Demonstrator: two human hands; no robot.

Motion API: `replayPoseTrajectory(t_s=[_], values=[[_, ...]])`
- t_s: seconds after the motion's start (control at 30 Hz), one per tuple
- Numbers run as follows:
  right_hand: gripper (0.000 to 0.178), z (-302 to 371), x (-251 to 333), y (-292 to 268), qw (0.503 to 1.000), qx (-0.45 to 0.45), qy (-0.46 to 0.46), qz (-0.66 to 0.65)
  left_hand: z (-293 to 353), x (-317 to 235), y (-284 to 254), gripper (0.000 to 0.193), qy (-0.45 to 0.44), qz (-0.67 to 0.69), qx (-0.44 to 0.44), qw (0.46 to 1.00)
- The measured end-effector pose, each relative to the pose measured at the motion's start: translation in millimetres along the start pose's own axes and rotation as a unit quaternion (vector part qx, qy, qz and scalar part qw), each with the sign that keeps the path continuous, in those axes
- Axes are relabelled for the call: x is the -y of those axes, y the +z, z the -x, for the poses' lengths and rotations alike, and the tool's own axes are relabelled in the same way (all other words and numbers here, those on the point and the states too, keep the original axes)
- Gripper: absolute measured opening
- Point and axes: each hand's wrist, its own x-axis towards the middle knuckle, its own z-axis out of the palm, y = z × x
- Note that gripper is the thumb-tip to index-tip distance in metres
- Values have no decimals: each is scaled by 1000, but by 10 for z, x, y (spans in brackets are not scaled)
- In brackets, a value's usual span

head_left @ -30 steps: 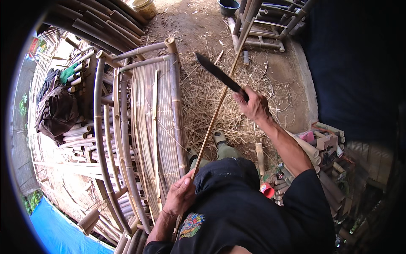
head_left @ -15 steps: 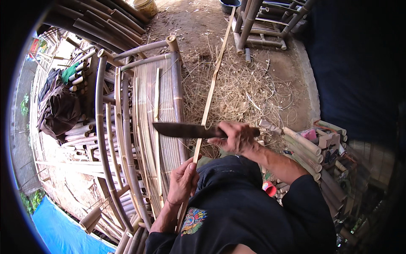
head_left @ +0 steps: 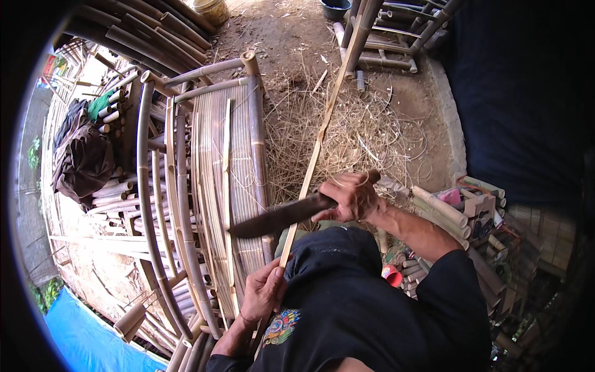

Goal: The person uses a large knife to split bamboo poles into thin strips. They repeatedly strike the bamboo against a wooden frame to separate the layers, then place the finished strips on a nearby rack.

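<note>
My right hand point(head_left: 350, 197) is closed around the handle of a machete point(head_left: 279, 218), whose broad dark blade points left and slightly toward me. The blade crosses a long pale bamboo strip point(head_left: 317, 146); whether its edge touches the strip I cannot tell. Near my lap, my left hand point(head_left: 263, 291) grips the strip between thumb and fingers. From there the strip slants away and to the right, up to the bamboo frame at the far side. Its near end runs down beside my left forearm.
To the left stands a bamboo bench point(head_left: 251, 118) with a slatted top and a loose strip point(head_left: 227, 155) on it. Thin shavings point(head_left: 353, 133) cover the ground ahead. Cut bamboo pieces point(head_left: 440, 208) and a red cup point(head_left: 392, 275) are at right; a dark bucket point(head_left: 336, 8) stands far off.
The machete has come nearer to me, its tip swinging down and left. My left hand has shifted slightly nearer, and the strip's far part leans further right.
</note>
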Motion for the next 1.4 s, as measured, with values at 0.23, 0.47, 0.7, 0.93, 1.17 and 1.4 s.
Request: replayPoseTrajectory(t_s=[0.23,0.47,0.7,0.93,1.17,1.4], values=[[63,-106,-1022,-50,848,-121,410,-311,247,301,-97,36,-15,-3,14,1000],[31,-525,-550,9,677,-207,475,-523,63,162,-322,39,10,-153,97,983],[36,-497,-37,235,729,-108,389,-553,-1095,-301,141,35,61,146,47,986],[60,-197,24,7,994,-11,108,-32,-1144,-427,157,29,136,-13,-76,988],[58,-87,-106,115,992,-14,125,-31,-1000,-304,233,33,168,-129,-114,971],[63,-57,-663,-158,956,60,287,-14,-489,-95,100,32,90,-197,-101,971]])
